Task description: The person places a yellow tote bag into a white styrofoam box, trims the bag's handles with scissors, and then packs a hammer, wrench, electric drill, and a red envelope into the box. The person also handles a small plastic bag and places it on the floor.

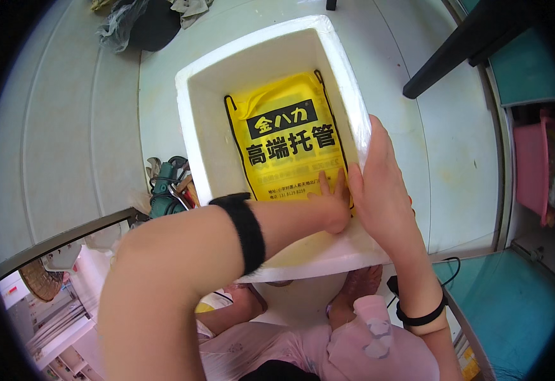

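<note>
Before me on the floor stands a white foam box (252, 42) with its top uncovered. A yellow drawstring bag (282, 174) with black cords and black printed writing lies flat on its bottom. My left hand (331, 202) reaches down inside, fingers apart and resting on the bag's near right corner. It appears to hold nothing. On the box's right wall is my right hand (383, 190), gripping the rim, thumb on the inner side. Its other fingers are mostly hidden outside the wall.
Left of the box lie a green corded power tool (164, 188) and an adjustable wrench (152, 165). A black furniture leg (444, 59) stands at the upper right. Farther right are a pink plastic basket (532, 174) and a teal glass surface (506, 300). My feet are close to the box's near side.
</note>
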The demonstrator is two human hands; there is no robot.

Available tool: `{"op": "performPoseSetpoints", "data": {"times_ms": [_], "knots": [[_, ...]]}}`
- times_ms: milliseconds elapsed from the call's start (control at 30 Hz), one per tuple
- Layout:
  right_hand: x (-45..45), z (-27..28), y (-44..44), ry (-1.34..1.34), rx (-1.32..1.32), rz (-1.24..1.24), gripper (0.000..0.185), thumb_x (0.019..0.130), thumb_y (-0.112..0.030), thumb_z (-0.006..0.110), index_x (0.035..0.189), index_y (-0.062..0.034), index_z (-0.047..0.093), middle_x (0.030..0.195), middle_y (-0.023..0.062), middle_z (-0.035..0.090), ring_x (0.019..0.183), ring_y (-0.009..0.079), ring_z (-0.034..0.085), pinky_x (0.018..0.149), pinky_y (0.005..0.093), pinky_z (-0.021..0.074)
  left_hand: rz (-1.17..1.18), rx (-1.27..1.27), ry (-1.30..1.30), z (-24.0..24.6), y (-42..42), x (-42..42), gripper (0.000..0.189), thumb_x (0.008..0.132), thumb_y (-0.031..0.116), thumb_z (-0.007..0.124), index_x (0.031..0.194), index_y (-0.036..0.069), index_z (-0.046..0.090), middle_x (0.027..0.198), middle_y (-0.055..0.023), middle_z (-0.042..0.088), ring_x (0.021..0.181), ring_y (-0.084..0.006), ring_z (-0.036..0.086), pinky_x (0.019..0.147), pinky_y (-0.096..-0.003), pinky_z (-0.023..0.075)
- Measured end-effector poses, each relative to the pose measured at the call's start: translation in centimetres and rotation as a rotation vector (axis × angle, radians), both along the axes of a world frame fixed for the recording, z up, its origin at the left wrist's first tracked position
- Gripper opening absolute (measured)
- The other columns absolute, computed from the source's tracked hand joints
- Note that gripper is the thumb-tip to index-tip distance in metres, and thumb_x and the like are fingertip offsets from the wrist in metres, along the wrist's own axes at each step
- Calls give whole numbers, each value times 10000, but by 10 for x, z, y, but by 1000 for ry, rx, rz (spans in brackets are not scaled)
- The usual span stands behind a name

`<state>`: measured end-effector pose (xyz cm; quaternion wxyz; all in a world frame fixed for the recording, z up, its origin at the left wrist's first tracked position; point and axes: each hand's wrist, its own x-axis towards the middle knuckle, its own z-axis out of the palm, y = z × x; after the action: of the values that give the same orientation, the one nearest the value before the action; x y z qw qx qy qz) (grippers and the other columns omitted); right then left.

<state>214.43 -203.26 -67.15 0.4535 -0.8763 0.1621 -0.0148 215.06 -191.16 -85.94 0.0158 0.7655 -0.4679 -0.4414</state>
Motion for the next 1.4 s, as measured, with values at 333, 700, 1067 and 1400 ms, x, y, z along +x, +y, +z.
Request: {"op": "performPoseSetpoints", "data": {"times_ms": [333,700,1067,1400], "knots": [[-1,-4,-3,28,33,-7,588,879,59,470,1421,27,244,1339,309,403,1169,493,499,979,480,457,246,-162,-70,41,-8,102,275,793,46,646,1060,-20,641,1248,-203,561,1107,-396,581,856,-459,542],[-1,0,-2,47,35,-5,590,891,44,470,1432,36,237,1384,298,383,1237,466,474,1028,477,425,129,-262,194,0,2,29,483,755,90,562,1205,-86,577,1250,-262,529,1192,-399,472,983,-465,420],[-1,-8,-4,-20,50,3,584,881,63,448,1419,74,222,1331,308,401,1216,462,462,1029,453,416,-628,585,62,83,33,97,319,860,134,549,1136,47,683,1080,-175,680,984,-348,651,852,-475,506],[-2,-4,-3,-15,48,15,586,878,78,461,1409,87,215,1292,312,404,1159,468,481,1000,468,433,-458,617,-323,106,18,119,606,953,312,422,1398,-99,403,1505,-360,205,1388,-532,208,1042,-630,370]]}}
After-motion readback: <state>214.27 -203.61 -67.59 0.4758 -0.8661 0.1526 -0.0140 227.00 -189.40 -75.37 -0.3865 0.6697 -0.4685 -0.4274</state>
